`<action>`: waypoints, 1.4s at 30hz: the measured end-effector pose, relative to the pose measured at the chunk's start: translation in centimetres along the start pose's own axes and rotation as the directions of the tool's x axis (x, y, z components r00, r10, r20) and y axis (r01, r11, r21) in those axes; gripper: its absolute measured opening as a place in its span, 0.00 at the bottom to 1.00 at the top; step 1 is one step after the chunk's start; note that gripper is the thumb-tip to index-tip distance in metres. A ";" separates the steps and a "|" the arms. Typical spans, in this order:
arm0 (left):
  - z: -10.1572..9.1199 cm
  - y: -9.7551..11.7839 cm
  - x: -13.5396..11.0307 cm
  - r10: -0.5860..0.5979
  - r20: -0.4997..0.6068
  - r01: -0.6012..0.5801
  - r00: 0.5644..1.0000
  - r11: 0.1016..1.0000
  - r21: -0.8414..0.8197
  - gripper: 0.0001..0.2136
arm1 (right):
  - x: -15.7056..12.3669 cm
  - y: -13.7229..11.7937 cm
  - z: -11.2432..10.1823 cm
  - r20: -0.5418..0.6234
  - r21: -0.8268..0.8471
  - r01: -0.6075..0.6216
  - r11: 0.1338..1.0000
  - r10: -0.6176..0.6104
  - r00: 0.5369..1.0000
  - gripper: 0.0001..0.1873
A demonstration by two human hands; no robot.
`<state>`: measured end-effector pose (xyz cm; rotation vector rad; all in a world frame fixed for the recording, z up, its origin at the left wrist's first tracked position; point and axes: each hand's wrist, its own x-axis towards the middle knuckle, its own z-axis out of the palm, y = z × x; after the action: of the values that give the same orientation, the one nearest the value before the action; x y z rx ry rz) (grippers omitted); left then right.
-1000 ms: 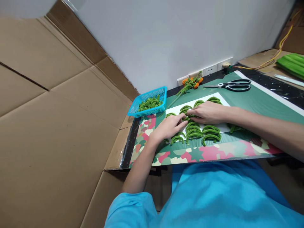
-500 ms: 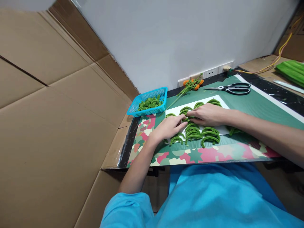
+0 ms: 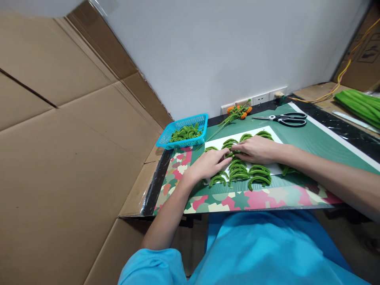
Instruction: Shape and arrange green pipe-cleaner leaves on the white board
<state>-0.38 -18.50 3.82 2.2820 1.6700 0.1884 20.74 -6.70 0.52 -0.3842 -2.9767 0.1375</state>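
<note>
Several green fuzzy U-shaped pieces [image 3: 259, 174] lie in rows on a white sheet [image 3: 274, 136] on a green cutting mat [image 3: 314, 138]. My left hand [image 3: 208, 164] and my right hand [image 3: 255, 149] rest on the sheet with their fingertips meeting. Between those fingertips sits one green bent piece [image 3: 231, 153], pinched from both sides. More of the green pieces lie under and around both hands.
A blue basket [image 3: 185, 132] holding more green pieces stands at the mat's far left corner. Orange-tipped green stems [image 3: 236, 113] and black-handled scissors [image 3: 285, 118] lie near the wall sockets. A bundle of straight green stems [image 3: 359, 103] lies far right. Cardboard sheets [image 3: 65, 150] fill the left.
Both hands stay together on the same green piece. The view has shifted a little, so the table appears slightly lower and further left.
</note>
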 end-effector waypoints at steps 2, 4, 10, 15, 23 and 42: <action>0.0 0.0 0.0 0.002 0.001 -0.002 1.000 1.000 -0.001 0.13 | 0.0 0.0 0.0 0.006 -0.004 -0.005 1.000 0.005 1.000 0.13; 0.0 0.0 0.0 0.005 0.000 -0.005 1.000 1.000 0.002 0.13 | 0.0 0.0 0.0 0.005 -0.005 -0.006 1.000 0.006 1.000 0.13; -0.1 0.1 -0.1 0.005 0.001 -0.005 1.000 1.000 0.006 0.13 | -0.1 0.0 0.1 -0.009 -0.001 0.002 1.000 -0.002 1.000 0.13; -0.2 0.2 -0.1 0.003 0.004 -0.003 1.000 1.000 0.006 0.13 | 0.0 -0.1 0.0 0.007 0.004 -0.010 1.000 0.010 1.000 0.14; -0.2 0.3 -0.1 -0.003 0.002 0.003 1.000 1.000 0.028 0.14 | -0.1 -0.2 -0.1 0.006 -0.001 -0.014 1.000 0.014 1.000 0.13; 0.2 0.2 -0.1 0.002 0.009 -0.002 1.000 0.999 0.034 0.13 | -0.2 0.1 0.4 -0.006 0.020 0.017 1.000 -0.017 1.000 0.14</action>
<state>-0.20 -18.72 3.71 2.3056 1.6788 0.1509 20.90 -6.67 0.11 -0.3567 -2.9695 0.1646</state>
